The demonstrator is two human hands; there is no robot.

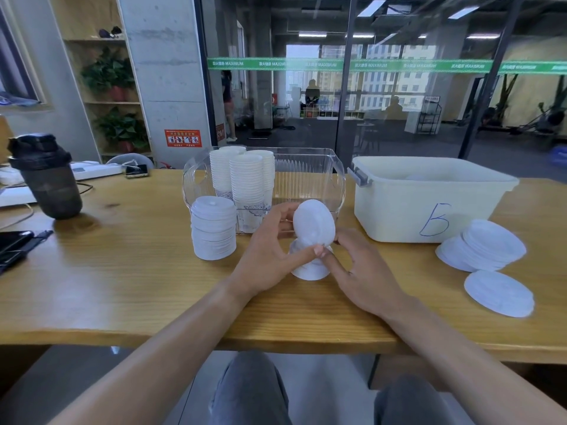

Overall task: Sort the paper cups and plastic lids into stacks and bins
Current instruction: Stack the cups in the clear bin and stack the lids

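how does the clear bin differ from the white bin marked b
The clear ribbed plastic bin is see-through and holds tall stacks of white paper cups; the opaque white plastic bin bears a blue handwritten letter and hides most of its contents. Both stand open-topped on the wooden table.

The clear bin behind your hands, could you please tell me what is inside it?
The clear bin holds tall stacks of paper cups at its left end. Its right part looks bare through the wall, but the lid and left hand cover part of its front, so that part cannot be checked.
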